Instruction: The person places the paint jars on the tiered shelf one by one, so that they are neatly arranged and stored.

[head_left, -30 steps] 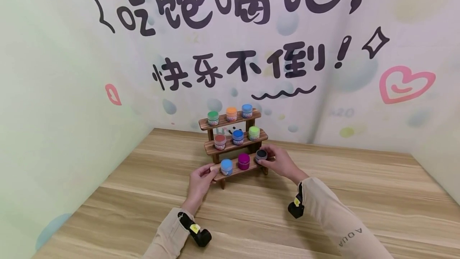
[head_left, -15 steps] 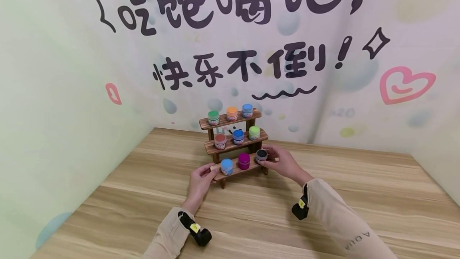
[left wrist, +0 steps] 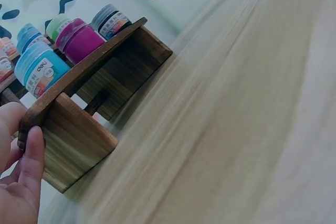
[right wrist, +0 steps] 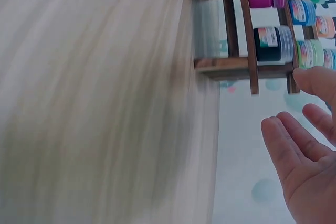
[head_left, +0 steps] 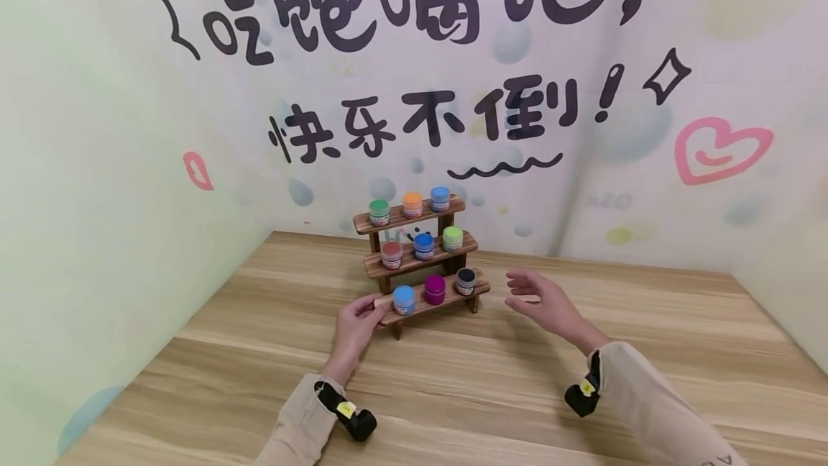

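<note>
A three-tier wooden stand (head_left: 446,305) holds small paint jars, three on each tier. My left hand (head_left: 354,331) pinches the left end of its lowest plank between thumb and fingers, as the left wrist view shows close up. Along that plank stand a light blue jar (head_left: 404,300), a purple jar (head_left: 435,290) and a black-lidded jar (head_left: 466,282), all upright. Off to the right of the stand, my right hand (head_left: 550,308) hovers with relaxed, parted fingers and nothing in them. In the right wrist view the black jar (right wrist: 268,44) sits apart from the fingertips.
The middle tier bears a red-brown jar (head_left: 392,255), a blue jar (head_left: 423,247) and a lime green jar (head_left: 453,239). On top are a green jar (head_left: 379,213), an orange jar (head_left: 412,205) and another blue jar (head_left: 440,198). Behind the wooden table (head_left: 491,387) hangs a printed cloth (head_left: 310,200).
My right hand has let go of the black-lidded jar and drawn back to the right. The jar stays on the lowest plank. My left hand keeps its hold on the stand.
</note>
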A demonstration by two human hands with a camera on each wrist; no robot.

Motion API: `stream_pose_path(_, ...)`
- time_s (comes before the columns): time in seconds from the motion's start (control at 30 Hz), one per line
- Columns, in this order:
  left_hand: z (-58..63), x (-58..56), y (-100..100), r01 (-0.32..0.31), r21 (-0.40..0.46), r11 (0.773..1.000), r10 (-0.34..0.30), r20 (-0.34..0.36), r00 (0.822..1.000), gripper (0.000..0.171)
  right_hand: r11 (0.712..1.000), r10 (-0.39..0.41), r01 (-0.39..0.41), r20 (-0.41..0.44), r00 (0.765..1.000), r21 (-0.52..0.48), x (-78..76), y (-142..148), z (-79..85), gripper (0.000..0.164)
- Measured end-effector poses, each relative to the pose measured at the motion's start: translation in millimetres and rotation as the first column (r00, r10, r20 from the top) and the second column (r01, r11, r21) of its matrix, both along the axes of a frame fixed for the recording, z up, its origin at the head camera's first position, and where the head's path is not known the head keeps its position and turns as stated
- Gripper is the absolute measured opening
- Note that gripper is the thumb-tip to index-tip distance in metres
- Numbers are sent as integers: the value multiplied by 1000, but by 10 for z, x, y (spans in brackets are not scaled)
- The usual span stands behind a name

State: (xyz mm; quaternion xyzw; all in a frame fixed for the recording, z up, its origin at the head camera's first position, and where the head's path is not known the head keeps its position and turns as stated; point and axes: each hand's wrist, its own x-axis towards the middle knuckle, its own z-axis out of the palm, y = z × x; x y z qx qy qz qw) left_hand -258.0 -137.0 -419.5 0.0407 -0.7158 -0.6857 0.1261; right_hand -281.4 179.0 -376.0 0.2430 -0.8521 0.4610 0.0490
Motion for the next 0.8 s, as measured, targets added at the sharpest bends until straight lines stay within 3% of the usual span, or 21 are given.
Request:
stream_pose_path(0.3,70,5,-112,84,-71,994,-83,19,996,34,1000,-23,23,-34,999,-1,151,299,-3,40)
stream_pose_path(0.43,139,46,-222,89,-167,982,-91,-6,996,32,999,-40,42,-90,995,20,205,382,44,39)
stream_pose_path(0.63,321,169,-365,40,-437,899,-99,-112,989,25,994,-78,86,-119,990,62,288,470,184,39)
stream_pose_path(0.8,644,206,-297,40,-483,875,-170,-230,958,21,993,-80,91,-135,988,79,314,496,291,39)
